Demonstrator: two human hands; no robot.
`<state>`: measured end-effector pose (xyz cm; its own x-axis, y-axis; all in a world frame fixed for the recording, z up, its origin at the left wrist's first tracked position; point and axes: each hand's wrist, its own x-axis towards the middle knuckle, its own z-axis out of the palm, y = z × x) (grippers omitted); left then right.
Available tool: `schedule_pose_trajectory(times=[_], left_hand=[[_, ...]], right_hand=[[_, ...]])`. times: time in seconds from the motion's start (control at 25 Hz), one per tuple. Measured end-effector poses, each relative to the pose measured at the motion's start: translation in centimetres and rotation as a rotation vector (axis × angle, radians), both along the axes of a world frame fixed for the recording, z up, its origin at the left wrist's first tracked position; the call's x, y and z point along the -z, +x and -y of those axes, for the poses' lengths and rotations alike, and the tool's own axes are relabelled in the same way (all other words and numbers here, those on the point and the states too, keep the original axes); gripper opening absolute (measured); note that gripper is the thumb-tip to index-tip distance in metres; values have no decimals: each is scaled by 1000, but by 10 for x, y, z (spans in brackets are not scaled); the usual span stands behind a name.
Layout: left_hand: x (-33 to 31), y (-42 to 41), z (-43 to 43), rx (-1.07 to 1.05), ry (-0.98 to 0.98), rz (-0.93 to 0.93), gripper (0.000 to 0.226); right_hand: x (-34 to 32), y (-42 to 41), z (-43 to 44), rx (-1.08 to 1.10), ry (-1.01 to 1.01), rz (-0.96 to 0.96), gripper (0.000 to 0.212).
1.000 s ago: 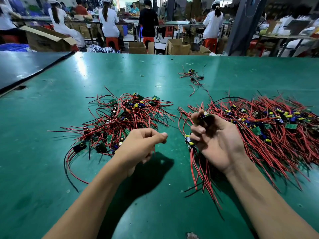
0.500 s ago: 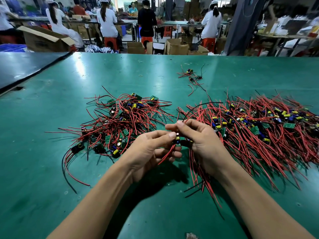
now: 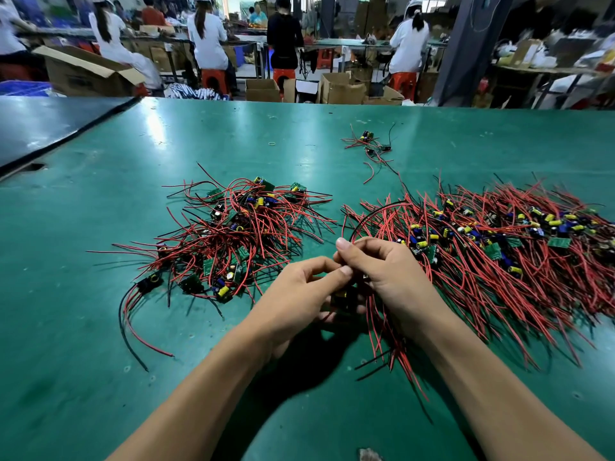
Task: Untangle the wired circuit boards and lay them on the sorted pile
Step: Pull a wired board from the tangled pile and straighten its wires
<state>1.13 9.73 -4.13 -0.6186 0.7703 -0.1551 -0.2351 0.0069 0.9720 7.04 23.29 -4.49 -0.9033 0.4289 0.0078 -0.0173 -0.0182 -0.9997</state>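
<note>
Wired circuit board point(image 3: 342, 296) is up between my hands, over the green surface point(image 3: 83, 327), tangled heap point(image 3: 233, 234) to the left, sorted pile point(image 3: 499, 254) to the right. Left hand point(image 3: 296, 297) fingers point(image 3: 332, 272) curl in, pinching it. Right hand point(image 3: 396, 277) fingers curl round its red wires point(image 3: 382, 327), whose ends trail onto the surface.

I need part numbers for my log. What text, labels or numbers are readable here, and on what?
None can be read.
Print on the circuit boards and capacitors: too small.
Marks on the cardboard boxes behind the table: none legible.
</note>
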Motion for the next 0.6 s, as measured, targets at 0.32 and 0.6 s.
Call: schedule_pose_trajectory(times=[0.32,0.6], left_hand=[[-2,-3,6,-41,-30,-124,23],[-5,-5,11,151,-20,-267,19]], right_hand=[[4,1,-6,-42,227,41,32],[-5,1,-30,166,-97,38,35]])
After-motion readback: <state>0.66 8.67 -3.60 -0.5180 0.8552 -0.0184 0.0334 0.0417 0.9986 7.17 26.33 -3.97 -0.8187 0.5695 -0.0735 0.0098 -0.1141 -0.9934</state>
